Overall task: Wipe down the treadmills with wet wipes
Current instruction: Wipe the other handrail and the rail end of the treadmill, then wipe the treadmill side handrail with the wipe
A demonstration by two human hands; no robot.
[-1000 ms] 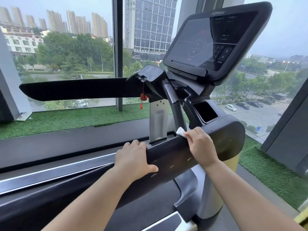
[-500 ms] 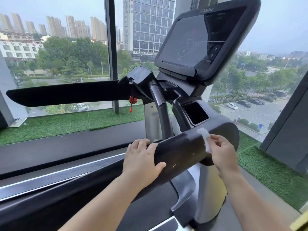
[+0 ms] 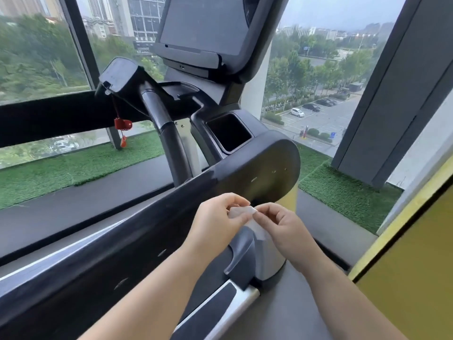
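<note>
Both forearms reach in from the near edge and meet at the middle. The left hand (image 3: 217, 218) and right hand (image 3: 282, 228) are close together, fingers curled, each pinching the white wipe (image 3: 241, 212) between thumb and fingertips. The wipe is bunched between the two hands, and a fold of it hangs down below them. It is held just under the rounded right end of the treadmill (image 3: 213, 307) rail (image 3: 137, 231), off its surface as far as can be seen.

The black rail runs from the near left up to the right. Below the hands stands the grey post (image 3: 269, 253) of the frame.

Farther on, a square cup holder (image 3: 229, 134) opens in the top of the rail end. Left of it a curved handle (image 3: 169, 133) rises, and a red clip (image 3: 122, 124) hangs on a cord from the housing above. The dark console (image 3: 208, 23) stands tilted at the far top.

To the near right is a yellow wall (image 3: 404, 278). Green turf (image 3: 343, 192) lines the floor by the window, beyond which are trees, towers and a white car (image 3: 297, 112) in a car park.
</note>
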